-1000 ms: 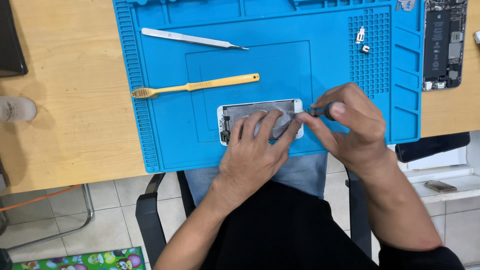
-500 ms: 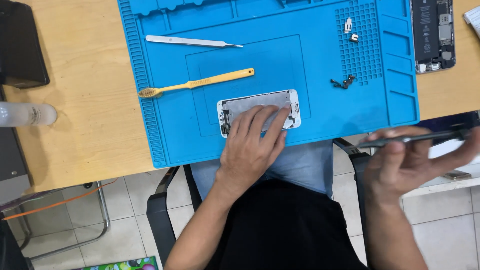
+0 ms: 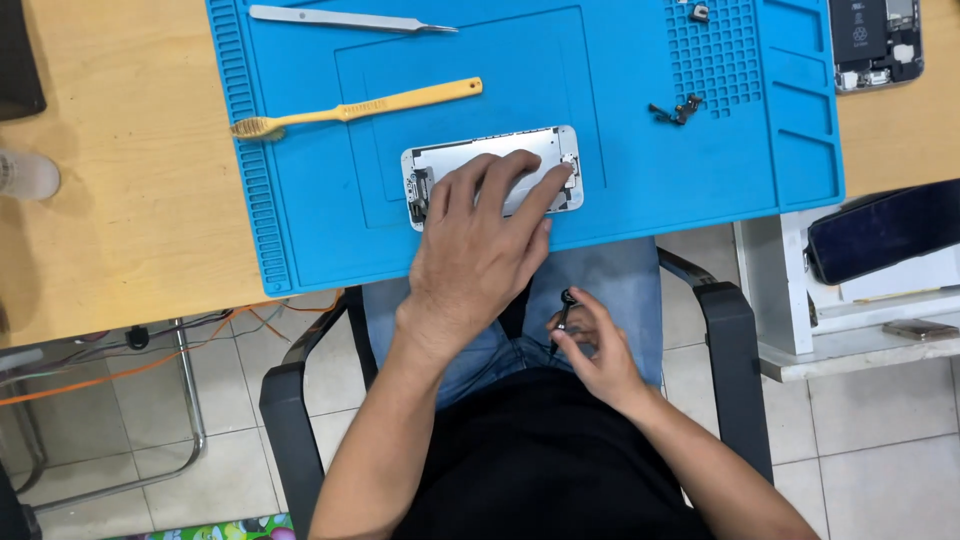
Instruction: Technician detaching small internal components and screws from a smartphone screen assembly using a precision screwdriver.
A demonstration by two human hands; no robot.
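The white-framed phone screen assembly (image 3: 492, 172), metal back up, lies near the front edge of the blue silicone work mat (image 3: 640, 190), pinned by the left hand (image 3: 480, 245) with fingers spread flat. The right hand (image 3: 592, 350), down at the lap, pinches a small dark screwdriver (image 3: 561, 318). This looks like a pause in unscrewing; resuming calls for bringing the tip onto a screw, with loose dark parts (image 3: 676, 108) lying aside.

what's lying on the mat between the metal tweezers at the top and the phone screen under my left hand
In the head view, a yellow toothbrush lies on the blue mat, between the tweezers and the phone screen under the left hand.
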